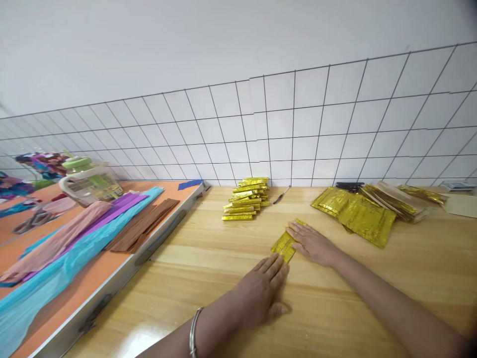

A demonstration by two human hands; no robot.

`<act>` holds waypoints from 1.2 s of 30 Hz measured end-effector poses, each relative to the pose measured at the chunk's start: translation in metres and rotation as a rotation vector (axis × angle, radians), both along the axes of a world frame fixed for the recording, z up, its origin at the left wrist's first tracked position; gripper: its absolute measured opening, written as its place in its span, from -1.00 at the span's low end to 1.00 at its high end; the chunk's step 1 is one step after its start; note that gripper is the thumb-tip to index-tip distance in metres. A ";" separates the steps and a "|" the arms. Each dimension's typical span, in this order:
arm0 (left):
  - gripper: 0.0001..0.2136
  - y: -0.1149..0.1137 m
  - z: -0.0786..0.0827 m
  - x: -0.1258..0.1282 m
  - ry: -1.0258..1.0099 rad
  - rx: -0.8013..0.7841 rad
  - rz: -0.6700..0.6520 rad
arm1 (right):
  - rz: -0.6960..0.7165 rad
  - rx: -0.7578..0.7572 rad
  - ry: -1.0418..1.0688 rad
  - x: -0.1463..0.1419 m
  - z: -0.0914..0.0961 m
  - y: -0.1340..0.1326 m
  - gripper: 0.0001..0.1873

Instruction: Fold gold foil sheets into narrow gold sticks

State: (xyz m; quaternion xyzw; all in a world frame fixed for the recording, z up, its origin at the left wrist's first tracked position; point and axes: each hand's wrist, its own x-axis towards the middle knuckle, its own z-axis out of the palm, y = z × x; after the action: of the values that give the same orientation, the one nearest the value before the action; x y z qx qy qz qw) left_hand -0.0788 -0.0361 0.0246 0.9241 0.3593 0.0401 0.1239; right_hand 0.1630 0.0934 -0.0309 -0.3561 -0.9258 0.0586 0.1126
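My left grip (263, 283) lies flat and palm down, its fingers laid close together with the tips on the near end of a shiny gold sheet (284, 245), its thumb held out to the side over the wooden worktop (179, 278). My right grip (311, 242) is also flattened, fingers stretched across the far right part of the same sheet, thumb slightly apart; I pinch nothing with either one. The sheet rests on the worktop between them, with a line running along its length. Beyond it, to the left, stands a pile of narrow folded gold strips (245, 201), and just beside that pile is a slim, dark-handled tool (281, 195). To my right lie overlapping gold sheets (367, 219), a pale card (461, 205) farther out. A silver-coloured bangle (193, 333) circles my left wrist. Off to the left, an orange surface (93, 286) carries a crinkled turquoise strip (93, 238), a purple strip (124, 205), brown strips (147, 226), scissors (33, 222) and a clear green-lidded jug (93, 186). Behind everything rises a white wall with a dark grid (279, 124).
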 end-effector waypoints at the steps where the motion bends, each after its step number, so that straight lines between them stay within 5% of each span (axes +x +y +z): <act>1: -0.29 -0.005 0.006 -0.004 0.004 -0.024 -0.015 | -0.002 0.006 0.004 0.000 -0.001 0.000 -0.40; 6: -0.46 0.005 0.024 -0.004 -0.026 0.006 0.002 | -0.005 0.018 0.004 -0.001 -0.006 0.004 -0.39; 14: -0.41 0.050 -0.018 0.010 -0.008 0.079 -0.017 | 0.017 -0.005 0.000 0.001 -0.003 0.003 -0.40; 21: -0.30 0.036 -0.018 0.022 -0.020 0.084 0.103 | 0.103 -0.066 -0.011 0.012 -0.001 0.032 -0.44; 27: -0.24 0.022 -0.013 0.043 -0.024 0.107 0.229 | -0.010 -0.010 0.037 0.022 0.018 0.063 -0.38; 31: -0.23 0.020 -0.013 0.047 -0.030 0.112 0.251 | -0.075 0.033 0.081 0.015 0.025 0.040 -0.37; 36: -0.24 0.022 -0.017 0.050 -0.030 0.102 0.245 | 0.076 -0.051 0.014 -0.004 0.011 -0.002 -0.43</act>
State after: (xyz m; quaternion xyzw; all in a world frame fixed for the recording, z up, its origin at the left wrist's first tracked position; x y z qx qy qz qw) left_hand -0.0285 -0.0140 0.0079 0.8777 0.4651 0.0868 0.0763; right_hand 0.1589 0.0915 -0.0196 -0.3231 -0.9360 0.0891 0.1075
